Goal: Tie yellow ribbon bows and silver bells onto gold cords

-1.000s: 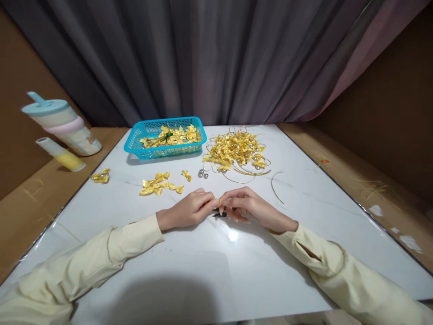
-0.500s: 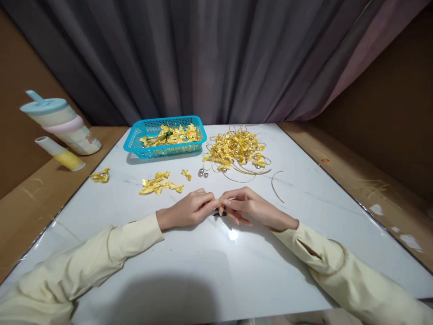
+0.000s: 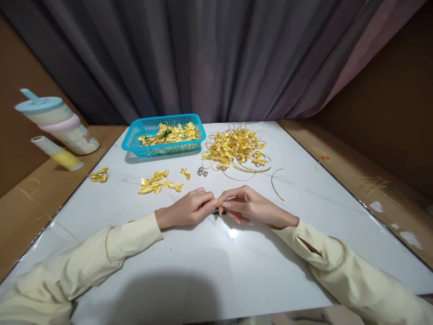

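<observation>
My left hand [image 3: 194,205] and my right hand [image 3: 253,205] meet over the middle of the table, their fingertips together. Thumb and forefinger of the right pinch a tiny gold-coloured piece [image 3: 219,200]; its kind is too small to tell. The left hand's fingers are curled and closed at the same spot, hiding what they hold. Under the fingertips a small dark object [image 3: 220,211] shows in part. Just beyond the hands are silver jingle bells [image 3: 202,171], a single yellow ribbon bow [image 3: 186,173] and a small group of yellow bows [image 3: 154,184].
A blue basket [image 3: 130,143] with yellow bows stands at the back. Beside it lies a heap of bows with bells and gold cords [image 3: 235,146]. One loose cord [image 3: 274,185] curves at the right. A tumbler [image 3: 67,124] and a yellow thread spool [image 3: 66,158] stand left.
The view has shifted very slightly. Both hands stay in the same place with fingertips together; the rest of the table looks the same.
</observation>
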Demonstrator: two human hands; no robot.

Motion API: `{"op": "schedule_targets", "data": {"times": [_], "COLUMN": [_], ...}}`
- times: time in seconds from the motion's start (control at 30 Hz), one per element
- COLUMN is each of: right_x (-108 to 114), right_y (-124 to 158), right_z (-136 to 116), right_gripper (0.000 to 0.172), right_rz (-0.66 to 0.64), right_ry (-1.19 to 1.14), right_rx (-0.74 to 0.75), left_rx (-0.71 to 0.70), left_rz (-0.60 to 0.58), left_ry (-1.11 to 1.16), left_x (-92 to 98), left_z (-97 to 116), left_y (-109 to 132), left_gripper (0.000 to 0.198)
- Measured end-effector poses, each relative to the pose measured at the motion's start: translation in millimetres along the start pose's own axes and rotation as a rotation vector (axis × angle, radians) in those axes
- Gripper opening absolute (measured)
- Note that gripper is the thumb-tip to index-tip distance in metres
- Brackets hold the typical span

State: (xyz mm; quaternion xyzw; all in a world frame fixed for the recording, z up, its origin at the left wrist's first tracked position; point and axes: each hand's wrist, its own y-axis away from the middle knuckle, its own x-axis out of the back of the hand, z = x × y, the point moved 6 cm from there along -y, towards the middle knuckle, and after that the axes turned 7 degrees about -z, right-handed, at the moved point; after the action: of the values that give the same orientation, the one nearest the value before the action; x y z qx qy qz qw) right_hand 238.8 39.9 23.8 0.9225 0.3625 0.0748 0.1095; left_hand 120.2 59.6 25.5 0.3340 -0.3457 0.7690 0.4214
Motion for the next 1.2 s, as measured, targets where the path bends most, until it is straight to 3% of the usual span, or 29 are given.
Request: {"op": "schedule_targets", "data": {"times": [0.27,0.9,1.2], "right_x": [-1.3,-0.9,1.9], "right_y": [-1.3,-1.7,-1.7], "right_z": [3.9,4.3,4.8], "right_gripper": [0.027,0.033,0.03], "right_rz": [-0.041,0.007,0.048], "right_ry": [-0.095,-0.001,0.043], "right_rx": [0.029,-0.011,-0.025], "left_rx": [0.011,-0.089,-0.079], "left_rz": [-0.016,0.009,0.108], "left_ry": [0.005,-0.044,-0.228], "left_x": [-1.0,0.2,0.4], "left_z": [-0.9,6.4,12.4], "left_y": [-0.7,-1.1,1.2], "left_gripper": [0.031,0.028,0.019]}}
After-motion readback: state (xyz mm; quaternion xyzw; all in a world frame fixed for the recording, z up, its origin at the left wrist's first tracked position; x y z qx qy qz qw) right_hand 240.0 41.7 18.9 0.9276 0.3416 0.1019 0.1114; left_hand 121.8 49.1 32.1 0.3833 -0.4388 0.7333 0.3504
